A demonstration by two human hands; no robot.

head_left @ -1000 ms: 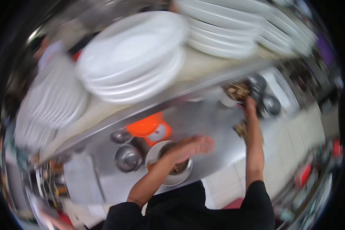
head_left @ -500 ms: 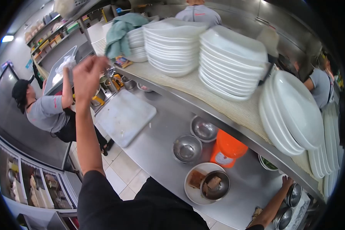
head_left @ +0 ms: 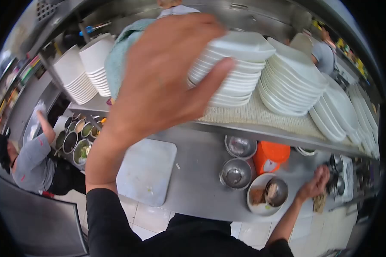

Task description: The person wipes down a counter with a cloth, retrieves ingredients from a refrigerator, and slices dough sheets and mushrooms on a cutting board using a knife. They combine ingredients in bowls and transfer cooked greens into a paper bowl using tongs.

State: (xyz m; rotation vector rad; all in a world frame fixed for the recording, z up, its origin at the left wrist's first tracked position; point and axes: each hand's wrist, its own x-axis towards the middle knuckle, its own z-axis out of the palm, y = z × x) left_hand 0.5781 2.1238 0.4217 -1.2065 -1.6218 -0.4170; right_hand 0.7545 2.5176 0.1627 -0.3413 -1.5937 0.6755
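My left hand (head_left: 171, 73) is raised close to the camera, blurred, thumb apart from its bent fingers and nothing visible in it. It covers part of a stack of white plates (head_left: 233, 85) and a teal cloth (head_left: 120, 60) on the shelf. At the right, my right hand (head_left: 316, 183) hovers by the counter's edge, fingers curled in, no object showing. Steel bowls (head_left: 336, 185) stand just beyond it, and a brown cloth (head_left: 319, 203) lies below. To its left sits a white plate (head_left: 254, 207) with brown food and a tilted steel bowl (head_left: 277, 191).
An orange container (head_left: 275, 152) and two steel bowls (head_left: 236, 174) stand on the steel counter (head_left: 193, 171). A white cutting board (head_left: 146, 171) lies to the left. The shelf edge (head_left: 261, 128) overhangs the counter. A person in grey (head_left: 34, 162) is at far left; others stand beyond the shelf.
My left hand has come closer to the camera and moved right in view. My right hand has drawn back from beneath the shelf, its fingers now curled. The view has turned.
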